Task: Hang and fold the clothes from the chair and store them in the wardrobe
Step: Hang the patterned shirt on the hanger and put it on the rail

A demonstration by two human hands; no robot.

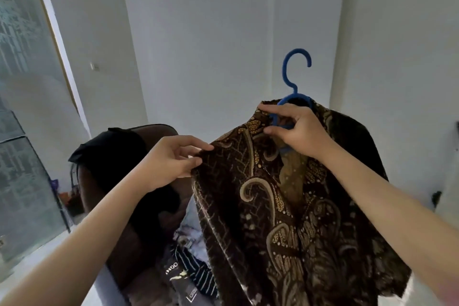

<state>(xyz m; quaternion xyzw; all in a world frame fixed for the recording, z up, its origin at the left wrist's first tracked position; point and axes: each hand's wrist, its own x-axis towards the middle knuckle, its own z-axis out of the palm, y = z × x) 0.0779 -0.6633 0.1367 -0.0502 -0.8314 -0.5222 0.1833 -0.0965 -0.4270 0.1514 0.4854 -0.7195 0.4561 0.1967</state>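
White walls are closing in a bare corner behind the work. Nearest, the right hand (pixel 295 129) is gripping the neck of the blue hanger (pixel 293 82), holding it upright with the brown batik shirt (pixel 285 206) draped over it. The left hand (pixel 171 161) is pinching the shirt's left shoulder, which is sitting just beside its fingertips; that shoulder probably needs settling along the hanger's arm, running sideways toward the left. Farther down, more clothes (pixel 191 271) are lying on the brown chair (pixel 119 206).
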